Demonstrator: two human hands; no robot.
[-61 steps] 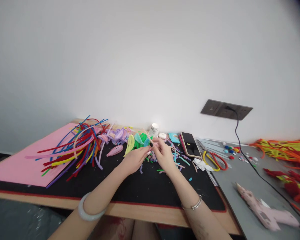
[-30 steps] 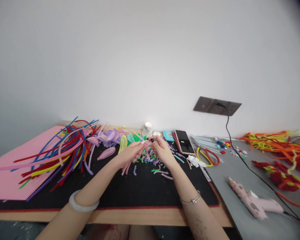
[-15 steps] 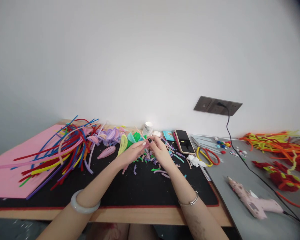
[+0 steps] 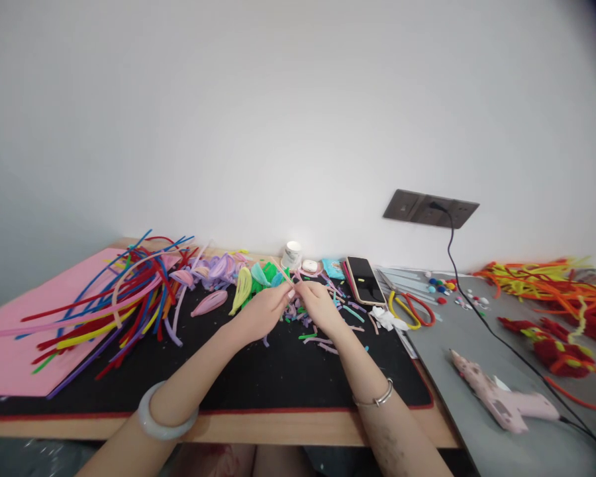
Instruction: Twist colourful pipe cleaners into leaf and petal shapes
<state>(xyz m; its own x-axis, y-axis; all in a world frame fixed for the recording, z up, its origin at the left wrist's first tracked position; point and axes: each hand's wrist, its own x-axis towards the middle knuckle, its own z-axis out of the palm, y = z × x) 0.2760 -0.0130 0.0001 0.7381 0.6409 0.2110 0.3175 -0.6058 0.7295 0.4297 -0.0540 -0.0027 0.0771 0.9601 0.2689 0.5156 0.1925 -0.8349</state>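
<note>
The black mat (image 4: 258, 377) carries a spread of long pipe cleaners (image 4: 124, 301). Over its cut scraps (image 4: 322, 331), the left hand (image 4: 261, 311) and right hand (image 4: 320, 306) have drawn lower and together, pinching one pale pink pipe cleaner (image 4: 281, 270) between their fingertips, still mid-shaping.

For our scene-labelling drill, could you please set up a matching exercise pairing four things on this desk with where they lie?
Things:
1. pink plastic glue gun
2. dark-screened smartphone
3. large pink paper sheet
4. thin pink pipe cleaner

Places:
A. pinched between left hand and right hand
B. far left, under the long coloured stems
C. on the grey mat, near right
D. by the wall, right of the hands

Pairs: 1-C, 2-D, 3-B, 4-A
</note>
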